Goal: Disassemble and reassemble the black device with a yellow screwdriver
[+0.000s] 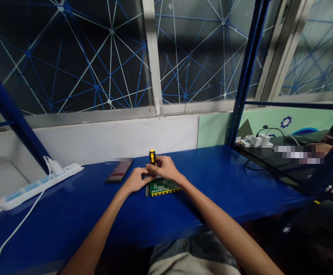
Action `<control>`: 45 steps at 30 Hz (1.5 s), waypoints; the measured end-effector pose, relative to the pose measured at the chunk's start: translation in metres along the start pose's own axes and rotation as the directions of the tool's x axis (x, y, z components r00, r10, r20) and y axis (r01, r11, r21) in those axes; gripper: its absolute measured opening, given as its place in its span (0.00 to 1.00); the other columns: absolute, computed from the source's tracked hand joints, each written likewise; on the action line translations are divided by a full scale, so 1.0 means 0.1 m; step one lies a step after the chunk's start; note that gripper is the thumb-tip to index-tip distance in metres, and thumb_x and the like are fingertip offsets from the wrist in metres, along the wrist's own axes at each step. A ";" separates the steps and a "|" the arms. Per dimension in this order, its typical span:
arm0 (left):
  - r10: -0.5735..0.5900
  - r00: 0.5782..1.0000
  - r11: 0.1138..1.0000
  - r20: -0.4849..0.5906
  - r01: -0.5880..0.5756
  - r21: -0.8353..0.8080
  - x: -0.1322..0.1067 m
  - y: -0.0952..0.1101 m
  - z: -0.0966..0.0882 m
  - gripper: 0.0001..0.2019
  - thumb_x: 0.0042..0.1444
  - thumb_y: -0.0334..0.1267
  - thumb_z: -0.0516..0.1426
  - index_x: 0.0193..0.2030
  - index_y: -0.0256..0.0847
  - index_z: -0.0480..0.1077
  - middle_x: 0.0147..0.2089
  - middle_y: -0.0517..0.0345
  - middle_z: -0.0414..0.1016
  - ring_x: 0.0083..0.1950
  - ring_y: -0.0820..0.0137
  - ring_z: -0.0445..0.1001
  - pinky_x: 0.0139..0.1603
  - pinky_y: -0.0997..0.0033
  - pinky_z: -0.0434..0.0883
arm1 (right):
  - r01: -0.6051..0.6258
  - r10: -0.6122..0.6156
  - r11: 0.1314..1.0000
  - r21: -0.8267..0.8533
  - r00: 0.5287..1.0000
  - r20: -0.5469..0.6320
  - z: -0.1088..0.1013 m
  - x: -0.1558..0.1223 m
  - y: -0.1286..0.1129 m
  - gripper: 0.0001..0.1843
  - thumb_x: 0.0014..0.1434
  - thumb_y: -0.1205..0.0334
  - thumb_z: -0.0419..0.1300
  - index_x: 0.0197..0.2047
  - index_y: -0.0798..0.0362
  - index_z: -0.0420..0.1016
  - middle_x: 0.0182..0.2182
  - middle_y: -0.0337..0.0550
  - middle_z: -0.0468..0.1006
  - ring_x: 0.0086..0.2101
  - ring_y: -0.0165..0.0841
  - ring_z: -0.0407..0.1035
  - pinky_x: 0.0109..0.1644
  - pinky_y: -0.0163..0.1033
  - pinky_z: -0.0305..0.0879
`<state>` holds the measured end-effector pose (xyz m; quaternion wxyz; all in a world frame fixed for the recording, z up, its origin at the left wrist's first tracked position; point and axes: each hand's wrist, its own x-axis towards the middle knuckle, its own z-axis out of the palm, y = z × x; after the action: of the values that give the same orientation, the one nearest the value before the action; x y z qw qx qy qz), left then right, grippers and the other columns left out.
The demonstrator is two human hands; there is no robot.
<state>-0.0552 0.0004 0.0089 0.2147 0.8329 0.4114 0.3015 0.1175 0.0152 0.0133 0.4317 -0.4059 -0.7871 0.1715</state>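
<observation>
A green circuit board [164, 187] with a yellow front edge lies on the blue bench top [212, 179]. My right hand [166, 168] is closed round a screwdriver with a black and yellow handle [152, 156], held upright over the board's far edge. My left hand [137, 180] rests at the board's left side with its fingers curled against it, steadying it. The screwdriver's tip is hidden behind my fingers.
A phone [119, 170] with a lit screen lies just left of the board. A white power strip [37, 185] with a charger and cable sits far left. Beyond a blue upright [245, 72], chargers [257, 141] lie on a dark neighbouring desk, where another person's arm [321, 148] shows.
</observation>
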 end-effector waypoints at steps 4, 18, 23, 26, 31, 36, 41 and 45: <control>-0.020 1.000 1.000 -0.007 0.020 0.006 0.00 0.00 0.00 0.09 0.52 0.39 0.60 0.34 0.38 0.80 0.38 0.52 0.82 0.40 0.60 0.78 0.44 0.65 0.70 | -0.004 0.004 1.000 -0.013 1.000 -0.004 0.00 -0.01 -0.01 0.20 0.57 0.44 0.57 0.27 0.53 0.73 0.22 0.39 0.72 0.25 0.30 0.64 0.28 0.35 0.51; 0.007 1.000 1.000 0.030 -0.007 0.000 0.00 0.00 -0.01 0.10 0.54 0.40 0.59 0.37 0.39 0.80 0.40 0.52 0.82 0.41 0.60 0.78 0.45 0.65 0.70 | -0.005 0.005 1.000 -0.006 1.000 -0.014 -0.02 -0.02 -0.02 0.23 0.57 0.42 0.55 0.26 0.53 0.71 0.21 0.38 0.70 0.24 0.29 0.63 0.27 0.34 0.50; -0.018 0.999 0.999 -0.031 0.019 0.030 0.00 -0.02 0.02 0.09 0.52 0.40 0.60 0.34 0.38 0.80 0.37 0.52 0.82 0.40 0.61 0.78 0.43 0.66 0.69 | 0.007 -0.007 1.000 0.000 1.000 -0.014 -0.02 -0.03 -0.04 0.22 0.57 0.42 0.56 0.25 0.53 0.70 0.21 0.37 0.70 0.24 0.29 0.62 0.27 0.34 0.50; -0.010 1.000 0.999 -0.021 0.010 0.031 0.00 -0.01 0.02 0.09 0.53 0.40 0.60 0.34 0.38 0.80 0.37 0.52 0.82 0.39 0.61 0.78 0.43 0.66 0.69 | -0.001 0.001 1.000 -0.003 1.000 0.003 -0.03 -0.03 -0.05 0.22 0.58 0.42 0.55 0.26 0.53 0.71 0.22 0.38 0.72 0.25 0.29 0.63 0.27 0.34 0.50; 0.012 1.000 1.000 0.001 -0.012 0.025 0.00 0.01 0.01 0.09 0.53 0.39 0.59 0.35 0.38 0.80 0.39 0.51 0.82 0.41 0.60 0.78 0.44 0.66 0.70 | -0.016 0.016 1.000 -0.008 1.000 0.004 -0.02 -0.02 -0.05 0.22 0.57 0.42 0.55 0.26 0.53 0.71 0.21 0.38 0.71 0.24 0.29 0.63 0.27 0.34 0.50; -0.017 0.999 1.000 -0.029 0.017 0.022 0.01 -0.03 0.02 0.09 0.52 0.39 0.60 0.34 0.38 0.80 0.36 0.52 0.82 0.38 0.61 0.78 0.43 0.67 0.70 | -0.007 0.007 1.000 -0.006 1.000 0.001 -0.02 -0.02 -0.04 0.22 0.57 0.42 0.55 0.26 0.53 0.71 0.21 0.37 0.70 0.23 0.28 0.62 0.27 0.34 0.49; 0.001 1.000 1.000 -0.001 -0.001 0.010 0.01 -0.05 0.03 0.10 0.53 0.39 0.59 0.36 0.38 0.80 0.35 0.53 0.82 0.38 0.62 0.78 0.42 0.68 0.70 | -0.012 0.012 1.000 -0.005 1.000 0.002 -0.03 -0.03 -0.06 0.22 0.57 0.42 0.56 0.26 0.53 0.71 0.21 0.37 0.70 0.23 0.28 0.61 0.27 0.35 0.49; 0.003 1.000 1.000 0.004 -0.003 0.000 0.01 -0.04 0.04 0.10 0.54 0.39 0.59 0.37 0.38 0.80 0.37 0.52 0.82 0.39 0.61 0.78 0.42 0.67 0.69 | -0.021 0.021 1.000 -0.002 1.000 0.003 -0.03 -0.03 -0.06 0.23 0.57 0.41 0.56 0.25 0.53 0.70 0.21 0.37 0.70 0.24 0.28 0.62 0.27 0.34 0.49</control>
<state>-0.0546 0.0034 0.0040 0.2149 0.8342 0.4095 0.3003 0.1179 0.0092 0.0176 0.4284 -0.4142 -0.7835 0.1759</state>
